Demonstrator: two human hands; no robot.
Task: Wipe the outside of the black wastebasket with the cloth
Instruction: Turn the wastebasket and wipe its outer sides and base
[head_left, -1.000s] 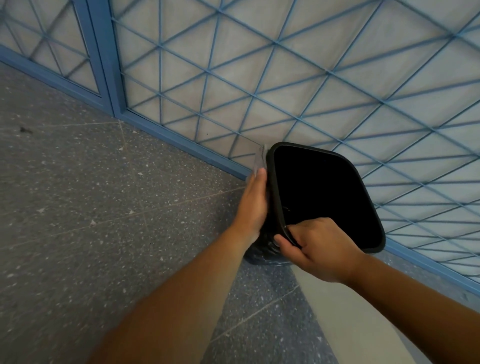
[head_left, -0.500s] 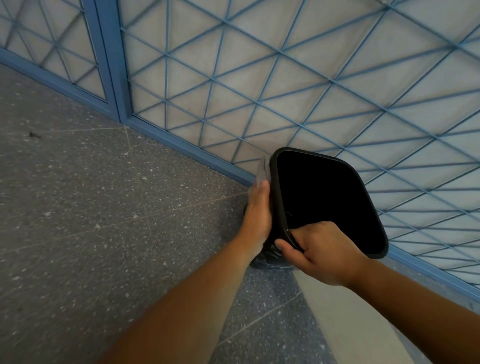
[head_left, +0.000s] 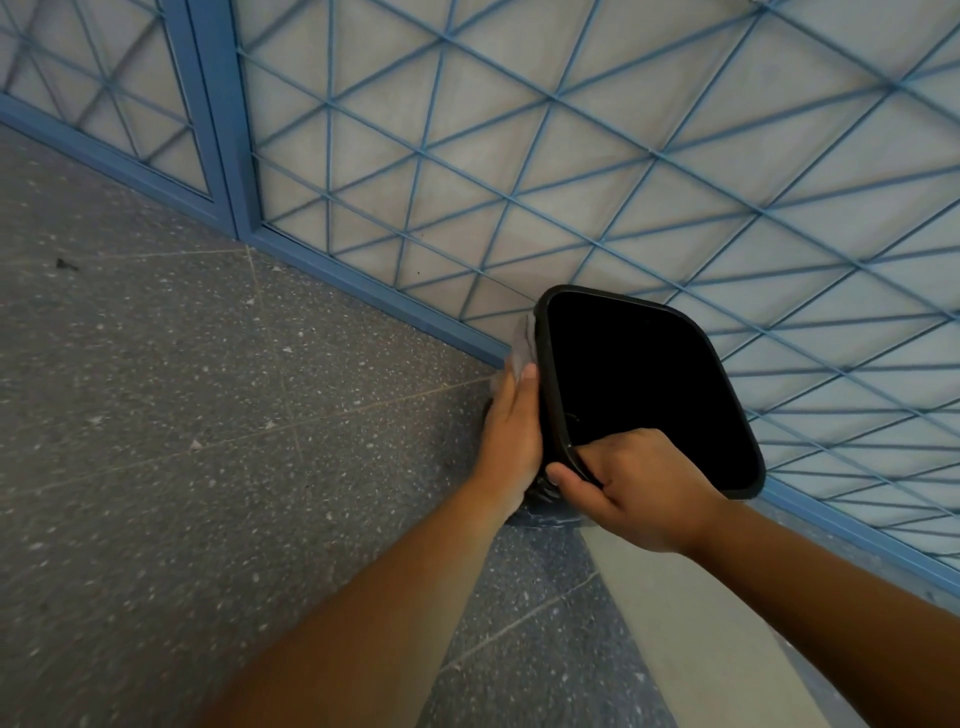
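The black wastebasket (head_left: 644, 384) stands on the speckled floor (head_left: 218, 426) against the blue lattice panel (head_left: 519, 171) — right hand (head_left: 631, 491) gripping its near rim, left hand (head_left: 511, 439) flat, pressing the cloth (head_left: 523, 345) along its left wall — the wiping hand nearer.

Left hand (head_left: 511, 434) hides most of the cloth (head_left: 522, 343)

smooth black plastic wastebasket (head_left: 550, 374); thin pale cloth (head_left: 523, 340); speckled matt stone floor (head_left: 208, 389); blue painted metal grille (head_left: 519, 156).
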